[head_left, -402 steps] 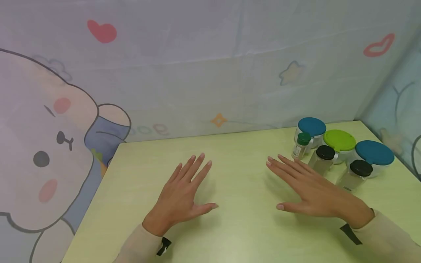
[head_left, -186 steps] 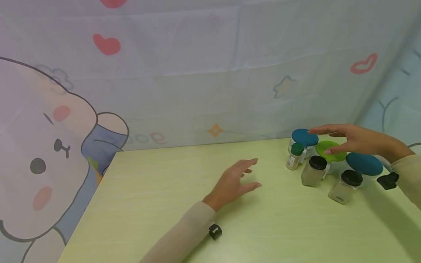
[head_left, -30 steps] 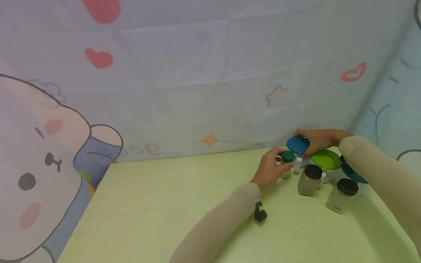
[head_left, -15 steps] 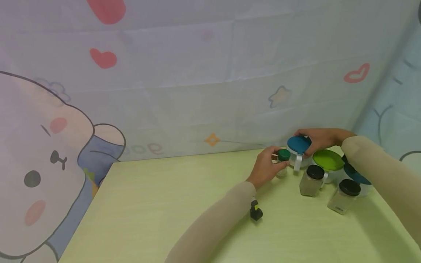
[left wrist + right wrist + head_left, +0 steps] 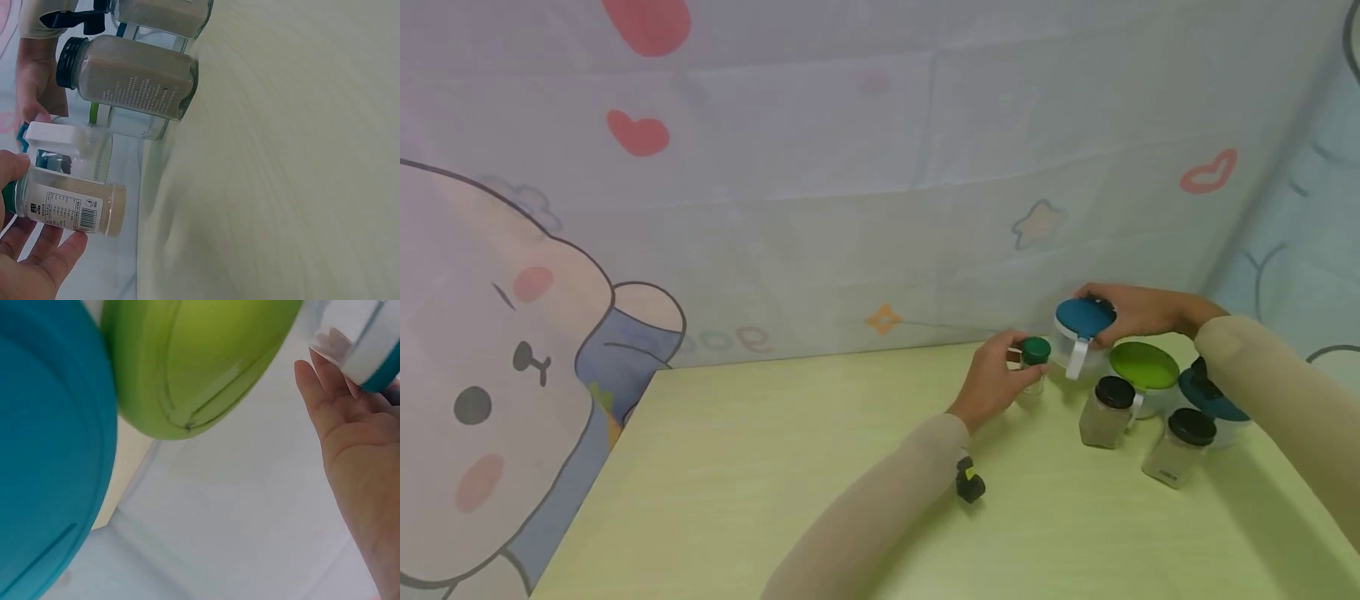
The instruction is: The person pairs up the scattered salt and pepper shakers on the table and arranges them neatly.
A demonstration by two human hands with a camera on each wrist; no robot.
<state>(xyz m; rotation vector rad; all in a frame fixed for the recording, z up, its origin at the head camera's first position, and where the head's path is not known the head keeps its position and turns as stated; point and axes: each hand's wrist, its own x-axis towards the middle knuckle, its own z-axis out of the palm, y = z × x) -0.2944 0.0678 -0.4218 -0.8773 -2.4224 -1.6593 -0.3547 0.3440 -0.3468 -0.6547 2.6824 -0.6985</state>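
My left hand pinches a small spice jar with a green lid between thumb and fingers. Its base hangs just above the table in the left wrist view, where a printed label with a barcode shows. To its right, my right hand grips a clear canister with a blue lid and a white handle, held round its far right side. That canister also appears raised off the table. The right wrist view shows only part of it, with the palm beside it.
A green-lidded canister and another blue-lidded canister stand on the table at right. In front are two black-lidded jars, one nearer the middle and one farther right. A patterned cloth hangs behind.
The left hand has carried the green-lidded spice jar to the left and slightly up, away from the canister. The right hand has raised the blue-lidded canister a little.
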